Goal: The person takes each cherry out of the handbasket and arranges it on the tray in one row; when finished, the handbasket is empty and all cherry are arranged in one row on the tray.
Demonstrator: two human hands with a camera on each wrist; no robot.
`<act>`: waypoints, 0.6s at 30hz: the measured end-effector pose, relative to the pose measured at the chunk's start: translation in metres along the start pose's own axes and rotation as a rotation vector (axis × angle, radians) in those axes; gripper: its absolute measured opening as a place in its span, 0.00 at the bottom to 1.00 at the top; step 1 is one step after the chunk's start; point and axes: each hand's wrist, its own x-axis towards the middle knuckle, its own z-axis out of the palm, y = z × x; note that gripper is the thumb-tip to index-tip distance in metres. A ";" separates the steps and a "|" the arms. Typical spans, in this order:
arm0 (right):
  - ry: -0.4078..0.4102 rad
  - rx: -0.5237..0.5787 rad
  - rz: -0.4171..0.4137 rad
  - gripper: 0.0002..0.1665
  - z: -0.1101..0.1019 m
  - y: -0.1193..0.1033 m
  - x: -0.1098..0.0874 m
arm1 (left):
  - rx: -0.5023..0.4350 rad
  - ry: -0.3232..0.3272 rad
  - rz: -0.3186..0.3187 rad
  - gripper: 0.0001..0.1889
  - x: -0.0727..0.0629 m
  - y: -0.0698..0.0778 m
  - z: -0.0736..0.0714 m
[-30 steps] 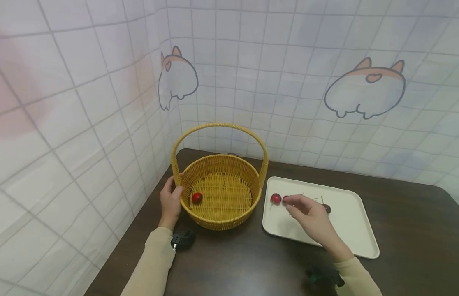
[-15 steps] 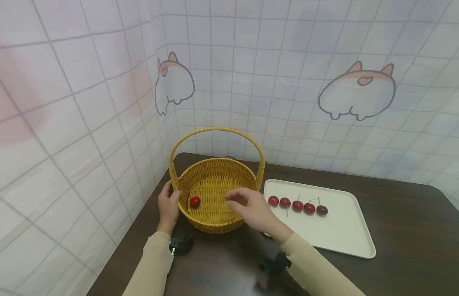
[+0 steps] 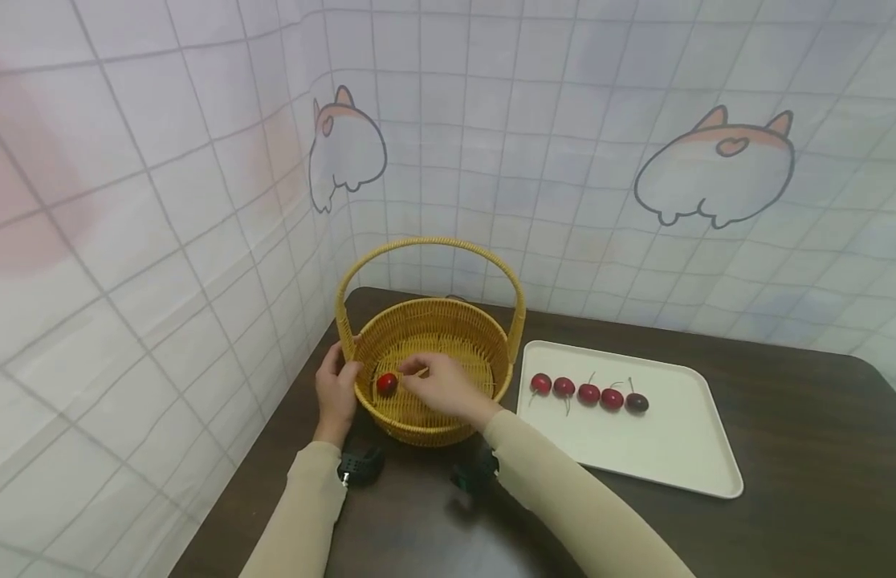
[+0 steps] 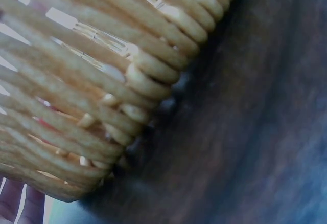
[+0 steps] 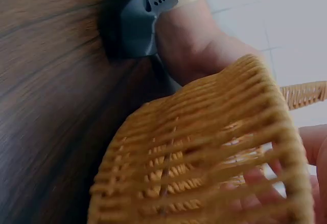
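A yellow woven basket (image 3: 426, 429) with a tall arched handle stands on the table in the head view. My left hand (image 3: 337, 393) grips its left side at the foot of the handle, thumb on the rim. Inside, at the left, lies one red cherry (image 3: 386, 384). My right hand (image 3: 444, 389) reaches over the basket's front rim, fingers bent loosely just right of that cherry, with a small gap and nothing visible between fingers and thumb. In the right wrist view, parts of the right hand show through the basket weave (image 5: 204, 132). The left wrist view shows mostly basket wall (image 4: 92, 81).
Right of the basket is a white tray (image 3: 679, 449). Across its upper left runs a row of several cherries with stems, the rightmost a darker cherry (image 3: 637, 403). Grid-patterned cloth (image 3: 564, 201) encloses the dark table (image 3: 802, 401) at the left and back.
My right hand has moved left from over the tray into the basket, close to the cherry. The row of cherries on the tray is now uncovered. My left hand stays on the basket.
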 end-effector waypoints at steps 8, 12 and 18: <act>-0.047 -0.132 0.024 0.20 0.007 0.001 0.016 | -0.036 -0.009 -0.015 0.20 0.001 -0.005 0.010; -0.084 -0.189 0.037 0.25 0.012 0.005 0.021 | -0.061 -0.021 -0.034 0.21 -0.001 0.004 0.007; -0.144 -0.425 -0.019 0.36 0.021 0.006 0.029 | -0.040 -0.030 -0.025 0.21 -0.005 0.026 0.002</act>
